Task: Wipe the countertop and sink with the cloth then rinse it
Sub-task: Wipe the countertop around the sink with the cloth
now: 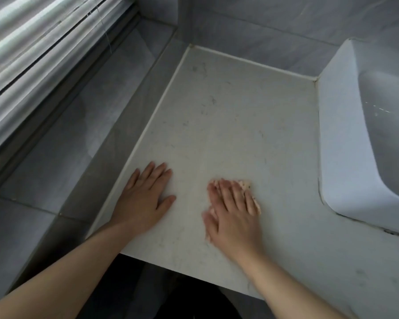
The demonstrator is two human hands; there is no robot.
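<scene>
Hands (145,199) (233,215) flat on countertop (240,111), crumpled peach cloth (245,184) under the right

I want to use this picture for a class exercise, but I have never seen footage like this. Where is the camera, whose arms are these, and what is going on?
There is no machine here, only a person working with bare hands. The single picture comes from a wide-angle camera worn on that person's head, looking forward and down, so the two arms reach in from the bottom edge.

The left hand lies flat, fingers straight, on the pale stone countertop near its left edge and holds nothing. The right hand presses a small peach-coloured cloth flat against the countertop; only the cloth's edges peek out past the fingers. The hand looks slightly blurred, which suggests a wiping motion.

A white sink stands on the right. Window blinds show at upper left.
</scene>
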